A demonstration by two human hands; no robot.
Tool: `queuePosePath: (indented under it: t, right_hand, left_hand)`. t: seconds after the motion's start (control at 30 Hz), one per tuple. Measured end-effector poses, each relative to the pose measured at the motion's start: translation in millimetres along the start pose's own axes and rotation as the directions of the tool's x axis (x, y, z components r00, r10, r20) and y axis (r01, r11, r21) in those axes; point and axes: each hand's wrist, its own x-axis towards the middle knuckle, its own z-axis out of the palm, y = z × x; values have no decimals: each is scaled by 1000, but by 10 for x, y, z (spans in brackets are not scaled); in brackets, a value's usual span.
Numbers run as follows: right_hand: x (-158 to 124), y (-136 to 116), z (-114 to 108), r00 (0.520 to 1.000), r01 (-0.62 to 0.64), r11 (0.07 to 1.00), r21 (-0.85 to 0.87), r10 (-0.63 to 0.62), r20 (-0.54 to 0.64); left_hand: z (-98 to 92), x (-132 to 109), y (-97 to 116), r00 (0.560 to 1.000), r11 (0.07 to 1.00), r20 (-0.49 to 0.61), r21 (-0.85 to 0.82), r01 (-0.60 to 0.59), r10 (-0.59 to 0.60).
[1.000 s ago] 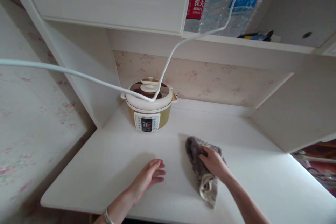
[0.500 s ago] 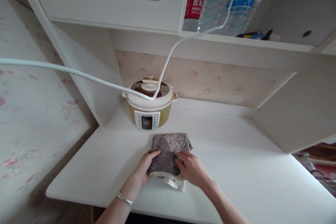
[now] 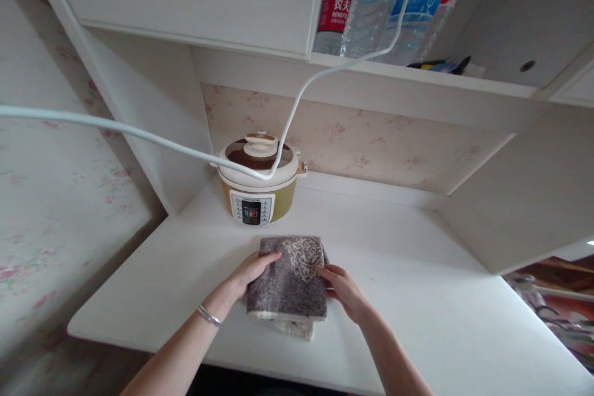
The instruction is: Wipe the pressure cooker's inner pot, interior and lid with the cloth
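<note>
A folded grey-brown towel [image 3: 290,291] with a cream pattern and pale hem lies near the front of the white tabletop. My left hand [image 3: 253,273] grips its left side, thumb on top and the other fingers hidden beneath. At the right edge, my right hand [image 3: 341,289] pinches the cloth between thumb and fingers. A paler layer sticks out under the front hem. Around my left wrist is a silver bracelet [image 3: 210,315].
Behind the towel stands an electric cooker [image 3: 260,185] with a green body and glass lid. A white cable [image 3: 185,151] hangs across the view in front of it. Plastic bottles [image 3: 371,9] stand on the shelf above. Side panels and a wallpapered wall border the tabletop [image 3: 408,322].
My right hand has moved from the top of the towel to its right edge. The towel now lies flatter and squarer. My left hand still holds the left side. The view has shifted slightly.
</note>
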Motion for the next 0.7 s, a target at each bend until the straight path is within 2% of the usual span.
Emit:
queuePosePath:
  t: [0.07, 0.1, 0.17, 0.27, 0.33, 0.37, 0.4, 0.5, 0.53, 0.57, 0.7]
  right_hand:
    - [-13, -23, 19, 998, 24, 1000, -18, -23, 55]
    - [-24, -26, 16, 996, 43, 999, -30, -40, 83]
    - [-58, -27, 0, 987, 90, 996, -28, -86, 132]
    - [-136, -55, -13, 962, 193, 979, 67, -203, 185]
    - [-191, -103, -5, 936, 280, 950, 140, -303, 178]
    - [-214, -132, 3, 921, 325, 931, 168, -352, 165]
    - [-230, -163, 13, 907, 364, 912, 191, -394, 151]
    - [-231, -245, 54, 882, 414, 877, 243, -453, 130]
    - [-214, -265, 72, 883, 411, 874, 260, -453, 124]
    - [-189, -281, 94, 887, 404, 871, 280, -448, 115]
    - [-58, -316, 229, 909, 329, 867, 375, -398, 125]
  left_hand:
    - [5, -24, 23, 974, 943, -84, 281, -179, 210]
    - [7, -55, 32, 937, 874, -96, 402, -273, 337]
    - [7, -143, 53, 831, 702, -78, 581, -412, 551]
    - [-5, -303, 135, 681, 510, -92, 736, -445, 727]
    - [-17, -405, 241, 612, 483, -120, 737, -472, 782]
    - [-21, -451, 304, 612, 512, -128, 693, -507, 780]
    - [-25, -491, 370, 645, 569, -131, 622, -538, 753]
    - [-25, -577, 527, 814, 788, -111, 352, -505, 571]
    - [-22, -594, 555, 852, 837, -94, 272, -475, 515]
    - [-17, -604, 569, 876, 868, -74, 198, -456, 477]
    - [-12, -601, 526, 923, 921, 10, -62, -384, 385]
